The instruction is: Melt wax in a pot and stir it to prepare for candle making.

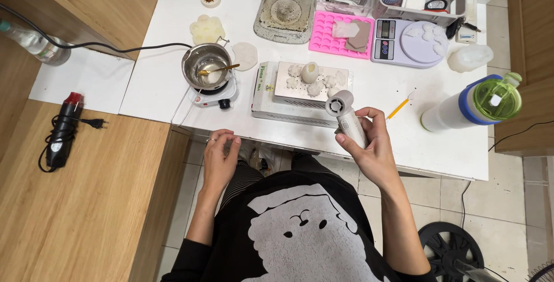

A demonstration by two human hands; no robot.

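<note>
White wax shapes [314, 80] lie on the metal plate [288, 77] while the right hand [372, 149] grips a small grey handheld fan [348, 117] aimed at them — cooling seems underway — and the left hand [221, 156], loosely curled and empty, rests at the table edge [190, 129].

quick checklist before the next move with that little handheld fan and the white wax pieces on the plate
1. Grip on the fan: ok. The right hand is wrapped round the handle of the small grey fan.
2. Fan aim: ok. Its head faces the white wax pieces on the metal plate.
3. Fan running: cannot tell.
4. Left hand free: ok. It rests empty at the table edge.
5. Melting pot clear of the hands: ok. It sits on the small hotplate, spoon inside, apart from both hands.
6. Hotplate on or off: cannot tell.
</note>
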